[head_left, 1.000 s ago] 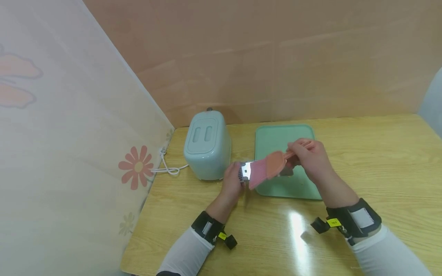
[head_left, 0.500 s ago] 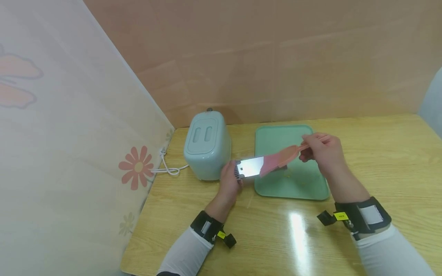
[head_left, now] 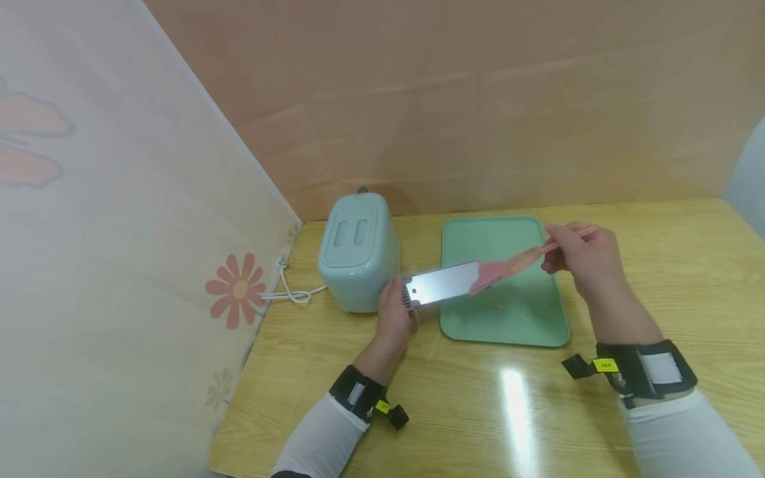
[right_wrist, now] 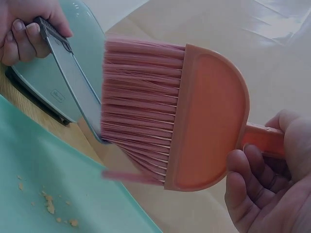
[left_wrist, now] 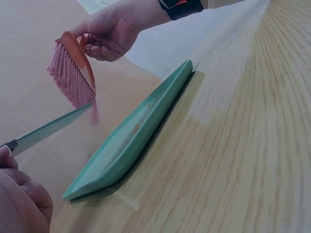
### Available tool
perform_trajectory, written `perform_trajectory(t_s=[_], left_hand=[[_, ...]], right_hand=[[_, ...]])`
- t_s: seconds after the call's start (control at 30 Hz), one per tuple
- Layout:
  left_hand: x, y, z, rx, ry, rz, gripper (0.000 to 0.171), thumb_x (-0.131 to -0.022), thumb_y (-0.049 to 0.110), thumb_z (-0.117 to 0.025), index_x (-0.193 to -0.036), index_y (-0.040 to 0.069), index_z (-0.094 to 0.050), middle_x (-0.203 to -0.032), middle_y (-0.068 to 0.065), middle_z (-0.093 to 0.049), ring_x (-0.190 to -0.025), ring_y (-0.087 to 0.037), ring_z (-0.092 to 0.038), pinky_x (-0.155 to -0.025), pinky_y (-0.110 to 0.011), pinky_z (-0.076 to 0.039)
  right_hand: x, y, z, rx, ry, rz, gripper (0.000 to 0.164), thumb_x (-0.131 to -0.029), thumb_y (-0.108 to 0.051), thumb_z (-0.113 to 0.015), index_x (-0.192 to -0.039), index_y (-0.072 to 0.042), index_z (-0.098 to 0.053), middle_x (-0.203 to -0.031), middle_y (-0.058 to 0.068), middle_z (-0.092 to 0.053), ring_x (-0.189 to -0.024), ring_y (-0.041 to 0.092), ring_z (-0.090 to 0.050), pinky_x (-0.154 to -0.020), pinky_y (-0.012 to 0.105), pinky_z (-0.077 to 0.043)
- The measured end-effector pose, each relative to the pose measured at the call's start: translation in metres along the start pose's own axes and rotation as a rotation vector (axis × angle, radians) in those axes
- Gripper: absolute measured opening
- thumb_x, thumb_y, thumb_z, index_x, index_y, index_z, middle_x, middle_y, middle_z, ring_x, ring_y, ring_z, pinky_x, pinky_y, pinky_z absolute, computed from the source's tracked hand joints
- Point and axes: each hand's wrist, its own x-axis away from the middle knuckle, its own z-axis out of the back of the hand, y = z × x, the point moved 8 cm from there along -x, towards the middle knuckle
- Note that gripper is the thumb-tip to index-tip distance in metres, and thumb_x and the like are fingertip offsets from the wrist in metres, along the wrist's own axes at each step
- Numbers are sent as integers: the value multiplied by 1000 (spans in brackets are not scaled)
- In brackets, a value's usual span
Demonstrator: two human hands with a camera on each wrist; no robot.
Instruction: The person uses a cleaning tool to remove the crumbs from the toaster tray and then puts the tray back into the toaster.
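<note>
My left hand [head_left: 396, 312] grips the dark slotted end of a flat metal crumb tray [head_left: 445, 284], held above the table and partly over a green serving tray [head_left: 505, 328]. In my right hand [head_left: 592, 262] is the short handle of a small brush [right_wrist: 211, 121] with an orange body and pink bristles. Its bristles [left_wrist: 70, 80] are at the far end of the crumb tray, some bent aside there. Pale crumbs [right_wrist: 48, 201] lie scattered in the green tray.
A pale blue-green toaster [head_left: 355, 252] stands left of the green tray, close behind my left hand. Its white cord [head_left: 295, 293] runs to the wall at left. A pale smear of crumbs [left_wrist: 128, 201] lies on the wooden table [head_left: 645, 292] beside the tray.
My right hand has drawn the brush rightward along the crumb tray to its far end, uncovering the shiny metal. The left hand has shifted slightly left, still gripping the crumb tray.
</note>
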Motion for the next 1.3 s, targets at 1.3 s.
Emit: perform_trajectory(t_s=[1.3], left_hand=[[0, -7, -7, -79, -87, 59, 41, -99, 53, -43, -118, 20, -58, -95, -3, -55, -69, -12, -50, -50, -21, -44]], right_hand=[[25, -42, -40, -363, -202, 257, 24, -97, 2, -52, -80, 13, -66, -67, 12, -70, -50, 21, -65, -50, 30, -57]])
